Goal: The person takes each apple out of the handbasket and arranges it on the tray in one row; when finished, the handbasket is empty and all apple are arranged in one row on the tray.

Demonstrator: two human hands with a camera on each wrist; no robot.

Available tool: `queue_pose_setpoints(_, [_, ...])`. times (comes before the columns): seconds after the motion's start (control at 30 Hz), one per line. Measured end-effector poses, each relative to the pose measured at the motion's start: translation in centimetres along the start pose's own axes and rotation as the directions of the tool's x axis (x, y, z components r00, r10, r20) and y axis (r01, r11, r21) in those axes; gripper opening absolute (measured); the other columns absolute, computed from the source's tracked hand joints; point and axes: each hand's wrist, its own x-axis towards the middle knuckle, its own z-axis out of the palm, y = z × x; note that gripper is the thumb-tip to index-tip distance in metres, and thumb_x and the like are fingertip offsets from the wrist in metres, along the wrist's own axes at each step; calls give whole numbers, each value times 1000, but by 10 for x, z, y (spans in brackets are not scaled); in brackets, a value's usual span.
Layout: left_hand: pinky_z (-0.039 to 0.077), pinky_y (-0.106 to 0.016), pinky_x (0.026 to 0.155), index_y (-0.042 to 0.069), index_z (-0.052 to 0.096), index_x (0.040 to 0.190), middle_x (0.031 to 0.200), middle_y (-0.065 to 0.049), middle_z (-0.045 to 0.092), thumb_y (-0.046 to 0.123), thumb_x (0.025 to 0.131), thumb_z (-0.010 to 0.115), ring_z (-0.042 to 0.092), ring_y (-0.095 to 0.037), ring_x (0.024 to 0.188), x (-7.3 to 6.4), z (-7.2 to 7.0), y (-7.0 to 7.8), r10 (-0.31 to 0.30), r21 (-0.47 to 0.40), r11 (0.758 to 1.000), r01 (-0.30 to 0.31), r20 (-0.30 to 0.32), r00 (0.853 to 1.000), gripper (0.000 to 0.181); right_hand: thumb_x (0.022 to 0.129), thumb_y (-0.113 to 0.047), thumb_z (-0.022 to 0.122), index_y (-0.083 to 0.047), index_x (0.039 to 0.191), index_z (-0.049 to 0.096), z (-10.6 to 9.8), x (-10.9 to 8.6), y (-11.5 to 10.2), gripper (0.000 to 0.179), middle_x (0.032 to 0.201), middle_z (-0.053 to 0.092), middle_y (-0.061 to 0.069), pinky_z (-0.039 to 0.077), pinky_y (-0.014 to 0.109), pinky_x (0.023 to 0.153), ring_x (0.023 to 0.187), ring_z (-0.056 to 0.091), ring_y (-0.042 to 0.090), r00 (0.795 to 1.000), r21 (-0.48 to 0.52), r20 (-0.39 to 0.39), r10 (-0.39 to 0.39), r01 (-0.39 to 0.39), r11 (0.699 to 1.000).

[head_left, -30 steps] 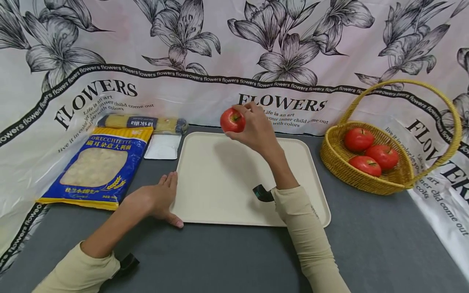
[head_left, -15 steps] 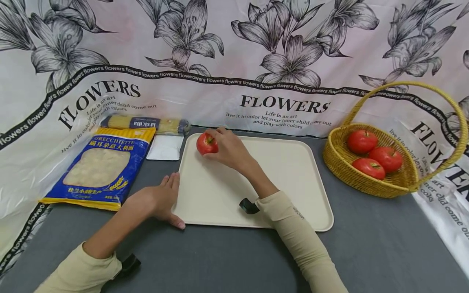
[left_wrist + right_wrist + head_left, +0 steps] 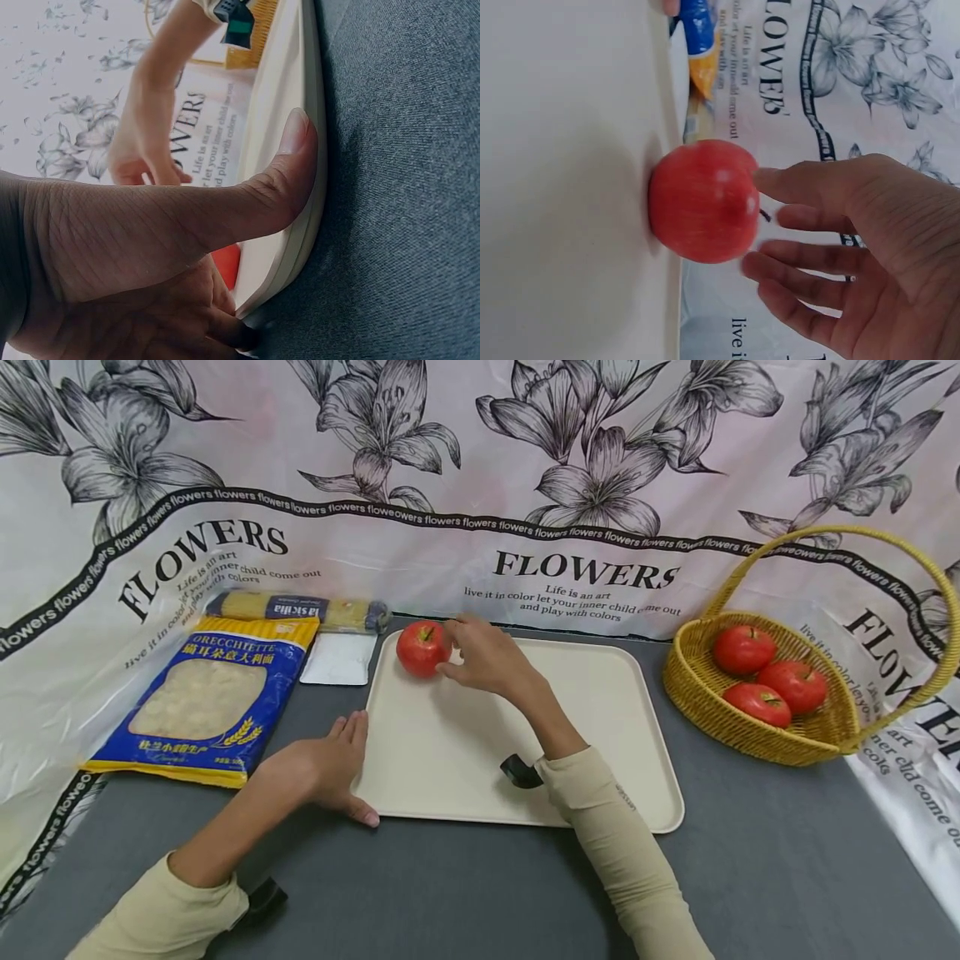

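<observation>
A red apple [image 3: 423, 649] stands on the far left corner of the cream tray [image 3: 517, 735]. Just to its right is my right hand [image 3: 491, 656], fingers spread and loosely bent, thumb and fingertips beside the fruit. The right wrist view shows the apple [image 3: 703, 201] resting on the tray by itself, with the hand's fingers [image 3: 802, 270] uncurled around its stem side. My left hand [image 3: 326, 772] lies flat at the tray's left edge, thumb at the near left corner. Up close, the left thumb [image 3: 296, 150] lies along the tray's rim.
A yellow wicker basket [image 3: 750, 743] with several red apples [image 3: 744, 649] stands at the right. To the left lie a blue bag of orecchiette [image 3: 202, 702], a packet of long pasta [image 3: 300, 610] and a small white square [image 3: 339, 658]. A flower-printed sheet [image 3: 420, 560] hangs behind.
My right hand carried the apple left and down onto the tray's far left corner, then let it go and drew slightly back to the right. The left hand stayed at the tray's edge.
</observation>
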Motion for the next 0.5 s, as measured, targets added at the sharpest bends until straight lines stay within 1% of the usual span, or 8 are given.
queue_pose_setpoints(0.03, [21,-64,128,-14,1,161,171,-36,1,65,75,85,8,-54,160,0,0,0,1,0,1000,-1,-3,1000,145,93,-25,79,-5,110,72,-1,0,0,27,109,72,13,57,35,80,94,66,23,1000,4,13,-11,11,1000])
queue_pose_setpoints(0.1, [21,-64,128,-15,1,161,171,-37,1,65,75,85,8,-55,160,0,-1,0,2,0,1000,-2,-3,1000,145,93,-24,79,-5,111,75,0,0,0,26,108,75,11,58,35,83,97,67,22,999,13,42,-35,34,999])
queue_pose_setpoints(0.17, [22,-64,128,-15,1,161,171,-37,1,65,75,86,8,-55,159,0,-1,-1,2,-4,1000,-2,-3,1000,145,93,-25,79,-6,123,74,2,1,-1,36,120,76,12,57,38,95,110,67,25,996,18,71,-52,50,999])
queue_pose_setpoints(0.23, [22,-65,128,-15,1,161,171,-37,1,65,74,86,8,-55,159,0,-1,-1,2,-5,1000,-2,-1,1000,145,93,-28,80,-7,139,67,5,2,0,52,136,70,12,54,43,107,126,64,28,993,-9,100,-63,64,998])
queue_pose_setpoints(0.33, [22,-65,128,-14,1,161,171,-37,1,67,74,85,7,-55,160,0,-2,0,-1,-9,1000,1,10,1000,146,91,-35,82,-10,152,55,9,2,0,71,156,56,13,44,47,120,145,52,33,988,-42,135,-71,78,996])
queue_pose_setpoints(0.4, [22,-66,127,-14,1,162,171,-36,1,69,74,84,7,-55,160,1,-2,-1,-4,-11,1000,4,17,1000,146,90,-38,83,-10,155,51,12,2,1,77,161,51,14,41,48,123,149,49,34,986,-61,144,-80,90,994])
queue_pose_setpoints(0.5, [22,-65,128,-12,0,162,172,-34,0,73,73,82,7,-53,161,3,-1,-1,-14,-9,1000,14,30,999,148,89,-39,84,-9,156,49,15,2,1,82,164,46,14,37,50,126,151,46,35,985,-71,152,-87,98,993])
